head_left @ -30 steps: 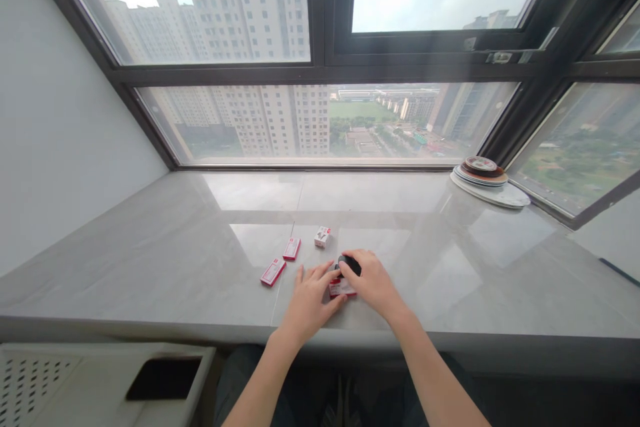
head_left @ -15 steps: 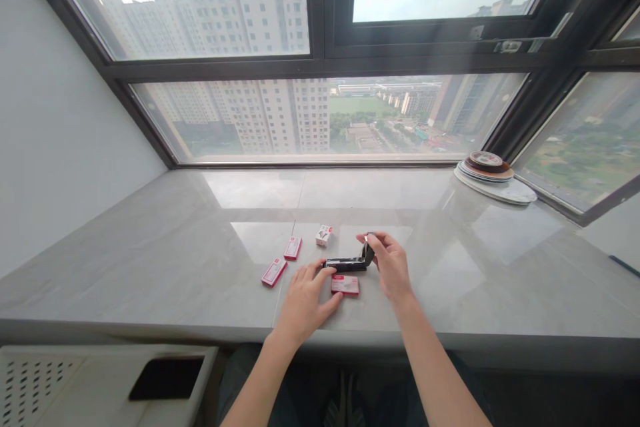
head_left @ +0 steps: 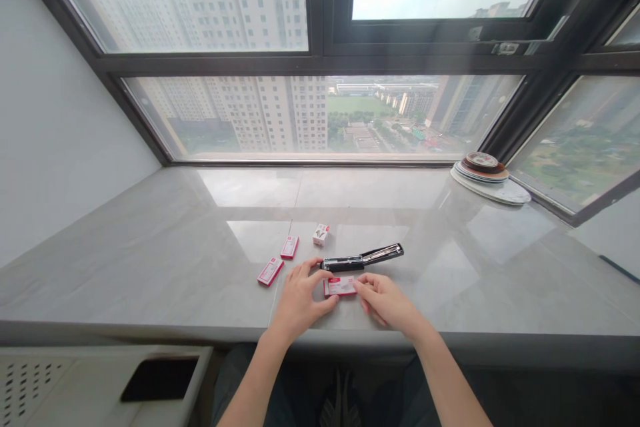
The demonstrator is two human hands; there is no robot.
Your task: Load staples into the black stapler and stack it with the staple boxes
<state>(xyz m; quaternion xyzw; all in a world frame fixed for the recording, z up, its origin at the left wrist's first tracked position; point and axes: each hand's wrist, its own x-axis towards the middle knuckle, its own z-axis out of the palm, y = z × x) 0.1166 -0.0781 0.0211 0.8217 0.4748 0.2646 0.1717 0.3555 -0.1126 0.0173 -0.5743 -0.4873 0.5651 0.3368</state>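
Observation:
A black stapler (head_left: pixel 343 263) lies on the counter, swung wide open, its upper arm laid out to the right. In front of it is a small red-and-white staple box (head_left: pixel 340 285). My left hand (head_left: pixel 303 297) curls round the left end of this box, thumb at the near edge and index finger at the far edge; its other fingertips reach the stapler's left end. At the box's right end, my right hand (head_left: pixel 385 300) pinches with thumb and index finger. What lies beneath the right fingers is hidden.
Left of the hands lie two more red-and-white boxes, the nearer box (head_left: pixel 271 271) and the farther box (head_left: pixel 289 247). A small white box (head_left: pixel 321 235) stands behind the stapler. Stacked plates (head_left: pixel 487 190) sit by the window at the right. The counter's front edge (head_left: pixel 240 332) is close.
My right hand has let go of the stapler's upper arm and come down to the staple box's right end. That arm now lies lower, stretched out rightward. My left hand stays about where it was.

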